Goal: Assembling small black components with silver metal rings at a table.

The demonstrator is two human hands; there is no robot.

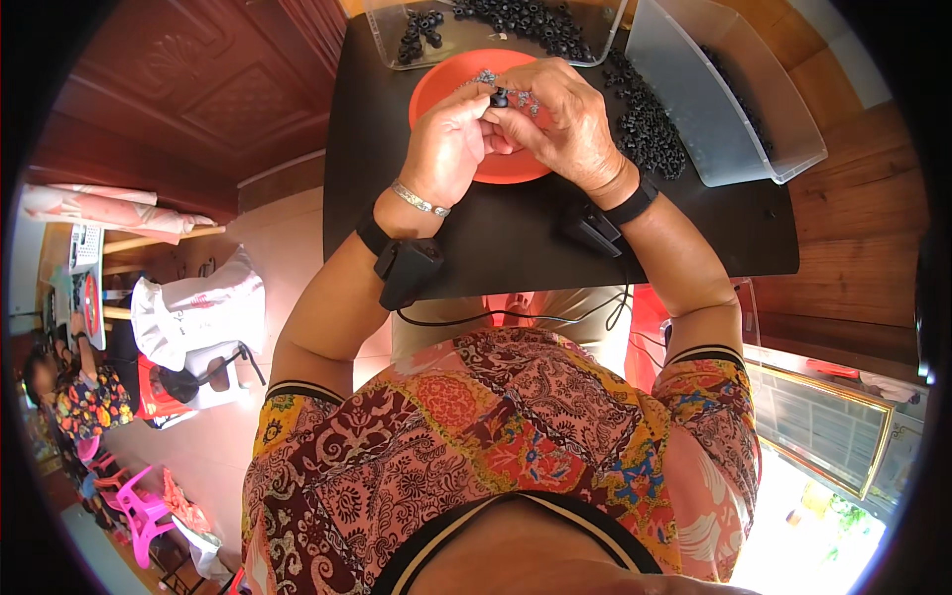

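Both hands meet above an orange-red plate (pixel 428 89) on a black table. Between their fingertips sits a small black rounded part (pixel 499 99). My left hand (pixel 448 139) pinches it from the left, and my right hand (pixel 570 124) closes on it from the right, its fingers bent over the top. Small silvery metal pieces (pixel 484 76) lie scattered on the plate, partly hidden behind my hands. Whether one of them is inside the black part I cannot tell.
Behind the plate stands a clear bin (pixel 397 61) with black parts. At right, a pile of small black parts (pixel 650 124) lies beside another translucent bin (pixel 709 119). A cable (pixel 496 322) hangs between my wrist devices. Another person (pixel 89 397) is at far left.
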